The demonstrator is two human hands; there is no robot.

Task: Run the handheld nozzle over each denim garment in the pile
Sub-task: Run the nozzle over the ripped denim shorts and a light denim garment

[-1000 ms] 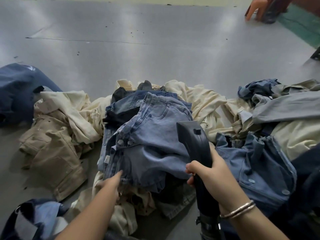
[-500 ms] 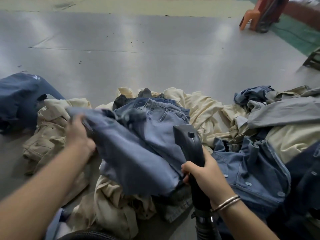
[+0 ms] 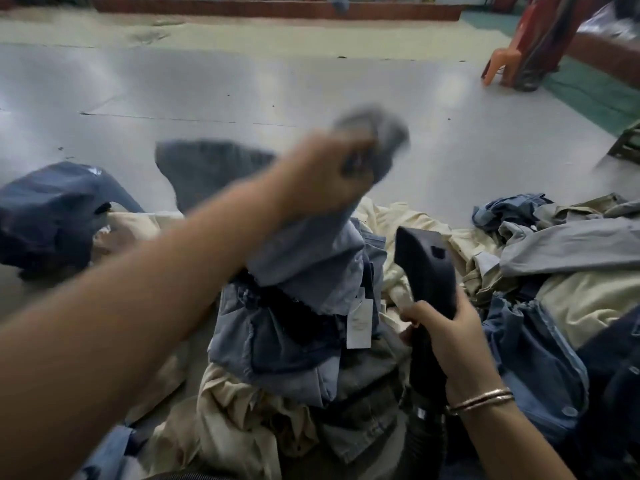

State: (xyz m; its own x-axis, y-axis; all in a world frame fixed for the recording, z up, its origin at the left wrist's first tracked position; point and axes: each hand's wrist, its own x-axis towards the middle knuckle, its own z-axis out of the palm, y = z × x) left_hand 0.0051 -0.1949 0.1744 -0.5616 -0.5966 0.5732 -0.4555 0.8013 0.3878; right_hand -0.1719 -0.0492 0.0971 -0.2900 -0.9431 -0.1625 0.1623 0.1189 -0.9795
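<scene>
Floor: a grey, glossy floor [image 3: 311,84] ran back to an orange chair [image 3: 502,69] at far right; clothes lay heaped in the foreground.
Pile: the pile [image 3: 304,358] of blue denim and cream garments sat at lower centre, straight ahead of the person, with a paper tag [image 3: 360,323] hanging on its front.
Left hand: the left hand [image 3: 322,178] was raised above the pile, fingers curled round a blurred pale-blue garment [image 3: 304,258] that hung down from the grip to the top of the heap.
Right hand: the right hand [image 3: 446,334] was wrapped round the neck of the black nozzle [image 3: 424,268], bangles [image 3: 479,400] on the wrist.
Nozzle: held upright, its head tilted left toward the hanging cloth, just beside it but apparently not touching.
Key relation: the lifted garment hung left of the nozzle, long axis roughly vertical from left hand to pile; the right hand was the nearer one to its lower half.
Next move, likely: a short leftward sweep of the nozzle along the hanging cloth.
Other clothes: more denim and grey pieces [image 3: 571,244] lay to the right, a dark-blue one [image 3: 52,209] at far left.
</scene>
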